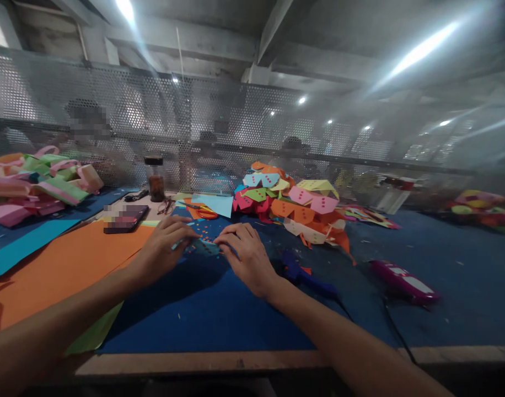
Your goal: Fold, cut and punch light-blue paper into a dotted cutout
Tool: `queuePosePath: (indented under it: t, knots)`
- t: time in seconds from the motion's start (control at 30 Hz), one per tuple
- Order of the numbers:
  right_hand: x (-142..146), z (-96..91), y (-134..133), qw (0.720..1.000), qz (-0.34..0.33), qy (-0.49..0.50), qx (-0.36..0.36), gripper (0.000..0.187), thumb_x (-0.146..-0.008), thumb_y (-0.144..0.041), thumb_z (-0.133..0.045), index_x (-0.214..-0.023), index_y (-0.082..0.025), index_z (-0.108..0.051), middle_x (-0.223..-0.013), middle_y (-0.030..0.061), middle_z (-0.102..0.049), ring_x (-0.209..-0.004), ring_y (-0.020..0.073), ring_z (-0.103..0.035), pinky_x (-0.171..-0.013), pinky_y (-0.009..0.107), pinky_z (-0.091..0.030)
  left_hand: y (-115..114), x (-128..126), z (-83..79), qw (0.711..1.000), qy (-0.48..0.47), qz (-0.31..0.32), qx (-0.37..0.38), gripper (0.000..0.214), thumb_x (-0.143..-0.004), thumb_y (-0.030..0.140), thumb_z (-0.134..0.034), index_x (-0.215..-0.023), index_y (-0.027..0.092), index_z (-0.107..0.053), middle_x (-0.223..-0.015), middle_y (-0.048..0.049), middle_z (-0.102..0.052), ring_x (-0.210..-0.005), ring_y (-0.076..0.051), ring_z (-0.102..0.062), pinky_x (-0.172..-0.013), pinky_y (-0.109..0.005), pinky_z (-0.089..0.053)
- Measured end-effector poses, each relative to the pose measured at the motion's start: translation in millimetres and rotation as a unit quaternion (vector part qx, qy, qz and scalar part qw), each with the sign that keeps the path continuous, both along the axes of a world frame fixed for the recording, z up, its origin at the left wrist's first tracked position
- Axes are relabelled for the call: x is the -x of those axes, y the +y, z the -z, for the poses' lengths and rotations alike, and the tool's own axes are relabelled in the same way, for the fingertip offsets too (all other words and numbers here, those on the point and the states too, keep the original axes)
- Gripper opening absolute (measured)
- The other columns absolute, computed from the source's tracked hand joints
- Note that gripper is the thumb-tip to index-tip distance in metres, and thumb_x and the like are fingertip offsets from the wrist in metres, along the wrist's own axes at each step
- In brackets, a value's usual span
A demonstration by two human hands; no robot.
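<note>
Between my two hands, a small light-blue paper piece (208, 247) is held just above the blue work surface. My left hand (165, 248) pinches its left end, fingertips closed together. At the other end, the thumb and fingers of my right hand (246, 258) close on the same paper. Small red and orange paper bits (203, 227) lie scattered right behind it. Scissors with orange handles (205, 213) rest beyond the bits, beside a light-blue sheet (214, 204). Right of my right hand lies a dark blue glue gun (306, 275).
Folded colourful paper shapes (302, 207) are heaped behind my right hand; pastel paper strips (37, 182) pile up at far left. Orange sheets (82, 259) lie under my left forearm. A phone (132, 219), a dark jar (156, 182) and a corded purple device (403, 282) are also there.
</note>
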State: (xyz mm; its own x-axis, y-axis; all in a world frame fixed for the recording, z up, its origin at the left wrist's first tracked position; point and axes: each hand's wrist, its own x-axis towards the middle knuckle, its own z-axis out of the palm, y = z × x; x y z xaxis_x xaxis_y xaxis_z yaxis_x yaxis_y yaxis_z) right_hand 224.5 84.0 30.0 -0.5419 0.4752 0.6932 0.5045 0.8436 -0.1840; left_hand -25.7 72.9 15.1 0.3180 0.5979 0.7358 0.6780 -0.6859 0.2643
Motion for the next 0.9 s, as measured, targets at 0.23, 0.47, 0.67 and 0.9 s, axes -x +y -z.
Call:
queuePosePath:
  t: [0.23, 0.47, 0.67, 0.9]
  knots:
    - [-1.6, -4.7, -4.9, 0.999, 0.032, -0.006, -0.04, 0.013, -0.098, -0.024, -0.06, -0.106, -0.027, -0.071, -0.112, 0.0044, -0.069, -0.111, 0.0264, -0.05, -0.095, 0.043, -0.038, 2.7, 2.9, 5.3, 0.998, 0.038, -0.024, -0.035, 0.015, -0.096, 0.022, -0.056, -0.095, 0.025, -0.071, -0.099, -0.0078, -0.072, -0.114, -0.027, -0.06, -0.099, -0.044, -0.048]
    - [-6.3, -5.2, 3.1, 0.998, 0.057, 0.008, -0.036, 0.007, -0.096, -0.026, -0.065, -0.1, -0.026, -0.071, -0.112, 0.0025, -0.069, -0.112, 0.0252, -0.052, -0.096, 0.043, -0.036, 3.7, 6.7, 2.2, 0.999, 0.013, -0.036, -0.023, 0.017, -0.096, 0.025, -0.056, -0.09, 0.025, -0.072, -0.096, -0.0071, -0.074, -0.114, -0.028, -0.061, -0.101, -0.044, -0.045]
    - [-5.5, -4.5, 3.0, 0.999, 0.034, -0.002, -0.033, 0.005, -0.097, -0.027, -0.063, -0.096, -0.025, -0.068, -0.1, 0.0012, -0.072, -0.104, 0.0229, -0.056, -0.093, 0.04, -0.035, 7.4, 6.6, 2.7, 0.998, 0.028, -0.042, -0.03, 0.016, -0.095, 0.022, -0.057, -0.091, 0.024, -0.072, -0.097, -0.0076, -0.074, -0.114, -0.027, -0.061, -0.101, -0.044, -0.045]
    - [-3.2, -1.9, 4.4, 0.998, 0.042, 0.017, -0.041, 0.011, -0.099, -0.027, -0.06, -0.092, -0.022, -0.066, -0.096, 0.0033, -0.073, -0.1, 0.0222, -0.059, -0.093, 0.038, -0.036, 0.9, -0.6, -11.1, 0.997, 0.027, -0.05, -0.059, 0.022, -0.099, 0.017, -0.049, -0.104, 0.023, -0.069, -0.107, -0.0073, -0.073, -0.115, -0.025, -0.061, -0.101, -0.045, -0.046]
